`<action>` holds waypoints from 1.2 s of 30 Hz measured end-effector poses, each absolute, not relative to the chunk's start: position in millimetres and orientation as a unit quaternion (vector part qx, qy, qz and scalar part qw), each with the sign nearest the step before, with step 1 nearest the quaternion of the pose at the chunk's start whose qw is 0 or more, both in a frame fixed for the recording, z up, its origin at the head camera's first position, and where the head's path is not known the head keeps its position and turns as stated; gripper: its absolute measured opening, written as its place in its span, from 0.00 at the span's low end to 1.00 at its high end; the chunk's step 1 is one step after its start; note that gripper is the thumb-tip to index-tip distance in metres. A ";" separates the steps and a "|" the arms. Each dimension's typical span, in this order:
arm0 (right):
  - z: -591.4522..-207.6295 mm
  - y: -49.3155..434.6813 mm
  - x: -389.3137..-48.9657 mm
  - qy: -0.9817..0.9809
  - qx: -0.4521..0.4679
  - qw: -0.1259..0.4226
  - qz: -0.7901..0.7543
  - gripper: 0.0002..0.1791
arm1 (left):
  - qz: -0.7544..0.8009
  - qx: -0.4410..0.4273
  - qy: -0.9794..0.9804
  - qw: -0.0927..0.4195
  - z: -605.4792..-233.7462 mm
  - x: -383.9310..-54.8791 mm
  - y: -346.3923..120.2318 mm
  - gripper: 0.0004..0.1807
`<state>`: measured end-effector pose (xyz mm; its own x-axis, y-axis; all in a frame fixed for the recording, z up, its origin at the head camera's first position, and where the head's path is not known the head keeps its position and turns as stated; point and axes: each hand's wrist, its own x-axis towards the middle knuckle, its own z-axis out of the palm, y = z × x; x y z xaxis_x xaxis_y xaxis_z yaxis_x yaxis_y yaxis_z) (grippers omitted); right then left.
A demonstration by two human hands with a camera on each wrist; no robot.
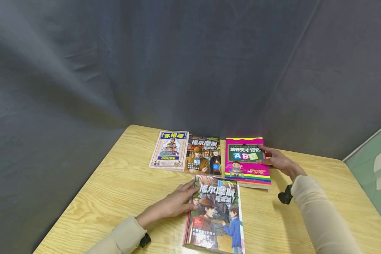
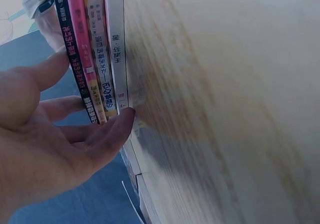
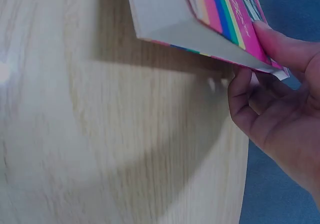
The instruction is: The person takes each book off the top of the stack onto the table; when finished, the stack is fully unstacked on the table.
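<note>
My right hand pinches the right edge of a pink book with "ABC" on its cover. In the right wrist view, the thumb lies on the cover and curled fingers are under the edge, which is raised off the table. My left hand rests at the left side of a stack of books topped by a detective-story cover. The left wrist view shows its spines, black, pink, tan and white, with the thumb and fingertips touching near one corner.
Behind the stack lie a second detective book and, beside it, a pale book with a blue title. They lie on a wooden table. A dark curtain hangs along the far and left edges; a green panel stands at right.
</note>
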<state>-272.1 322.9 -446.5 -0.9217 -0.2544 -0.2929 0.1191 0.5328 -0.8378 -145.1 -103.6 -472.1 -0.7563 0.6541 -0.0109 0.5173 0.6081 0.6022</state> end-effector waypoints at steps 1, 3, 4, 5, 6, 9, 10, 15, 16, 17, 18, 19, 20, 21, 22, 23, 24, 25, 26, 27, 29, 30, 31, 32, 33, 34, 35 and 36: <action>-447.0 322.4 -272.7 0.855 -0.036 0.197 -0.478 0.47 | 0.296 0.329 0.889 0.116 -471.1 -145.3 -103.6 0.38; -446.8 320.6 -273.3 0.859 -0.030 0.202 -0.470 0.47 | 0.294 0.328 0.890 0.116 -470.0 -145.8 -103.4 0.38; -446.1 319.9 -273.5 0.861 -0.028 0.205 -0.465 0.47 | 0.293 0.327 0.891 0.117 -469.3 -145.9 -103.2 0.38; -444.9 319.1 -273.5 0.862 -0.025 0.207 -0.461 0.47 | 0.290 0.327 0.892 0.117 -468.9 -145.9 -102.9 0.38; -443.3 318.1 -273.6 0.863 -0.023 0.209 -0.459 0.47 | 0.288 0.326 0.893 0.117 -468.5 -146.1 -102.5 0.38; -442.0 316.9 -272.4 0.867 -0.029 0.211 -0.450 0.47 | 0.284 0.328 0.893 0.118 -468.5 -145.7 -101.9 0.38; -441.6 316.9 -272.2 0.868 -0.031 0.213 -0.447 0.47 | 0.282 0.329 0.893 0.119 -468.3 -145.5 -101.9 0.38; -440.8 315.6 -275.0 0.870 -0.039 0.222 -0.438 0.47 | 0.280 0.330 0.894 0.118 -467.5 -145.7 -102.7 0.38; -440.7 315.2 -275.8 0.871 -0.040 0.223 -0.436 0.47 | 0.280 0.330 0.894 0.119 -467.4 -146.0 -102.8 0.38; -440.5 314.8 -276.6 0.872 -0.041 0.225 -0.433 0.48 | 0.282 0.329 0.893 0.119 -467.3 -146.0 -102.9 0.38; -440.6 314.4 -277.6 0.873 -0.040 0.227 -0.429 0.48 | 0.282 0.329 0.893 0.119 -467.1 -146.0 -103.0 0.38; -441.0 314.0 -278.6 0.875 -0.040 0.228 -0.425 0.48 | 0.283 0.329 0.893 0.120 -466.8 -145.9 -103.0 0.38; -441.1 313.2 -279.2 0.880 -0.040 0.226 -0.416 0.48 | 0.283 0.328 0.893 0.120 -466.4 -145.6 -103.1 0.38; -441.6 312.6 -280.0 0.885 -0.045 0.224 -0.407 0.48 | 0.283 0.327 0.893 0.121 -466.1 -145.6 -103.1 0.38; -441.8 312.1 -280.6 0.891 -0.052 0.219 -0.395 0.47 | 0.283 0.327 0.893 0.122 -465.9 -145.6 -102.9 0.38; -442.0 311.4 -280.9 0.899 -0.061 0.211 -0.380 0.47 | 0.282 0.327 0.894 0.122 -465.4 -145.4 -102.8 0.38; -442.3 310.6 -281.0 0.907 -0.073 0.200 -0.363 0.47 | 0.283 0.327 0.894 0.123 -465.2 -145.4 -102.8 0.38; -442.9 310.0 -280.4 0.915 -0.084 0.188 -0.346 0.46 | 0.285 0.327 0.893 0.124 -465.2 -145.2 -102.6 0.38; -443.5 309.7 -279.6 0.924 -0.096 0.174 -0.326 0.45 | 0.287 0.327 0.892 0.125 -465.5 -145.2 -102.5 0.38; -444.1 309.0 -278.7 0.932 -0.106 0.161 -0.308 0.44 | 0.289 0.327 0.891 0.125 -465.7 -145.1 -102.4 0.38; -444.7 306.8 -275.6 0.949 -0.113 0.134 -0.263 0.42 | 0.294 0.328 0.889 0.125 -466.2 -144.8 -102.6 0.38; -445.2 305.5 -274.0 0.956 -0.112 0.126 -0.241 0.41 | 0.297 0.328 0.888 0.126 -466.4 -144.8 -102.8 0.38; -445.7 303.8 -272.4 0.963 -0.107 0.119 -0.217 0.40 | 0.298 0.329 0.887 0.125 -466.8 -144.8 -103.1 0.38; -445.8 301.7 -270.2 0.970 -0.099 0.111 -0.195 0.40 | 0.299 0.329 0.887 0.126 -467.2 -145.0 -103.4 0.38; -445.6 299.0 -267.6 0.976 -0.090 0.100 -0.174 0.38 | 0.299 0.330 0.887 0.126 -467.4 -145.1 -103.7 0.38; -445.7 296.8 -264.9 0.981 -0.083 0.084 -0.151 0.37 | 0.299 0.330 0.887 0.126 -467.6 -145.6 -104.0 0.38; -446.0 294.3 -262.1 0.986 -0.075 0.064 -0.134 0.36 | 0.298 0.331 0.886 0.126 -467.6 -146.0 -104.3 0.38; -446.2 291.7 -258.9 0.989 -0.067 0.040 -0.124 0.34 | 0.296 0.332 0.887 0.125 -467.6 -146.7 -104.5 0.38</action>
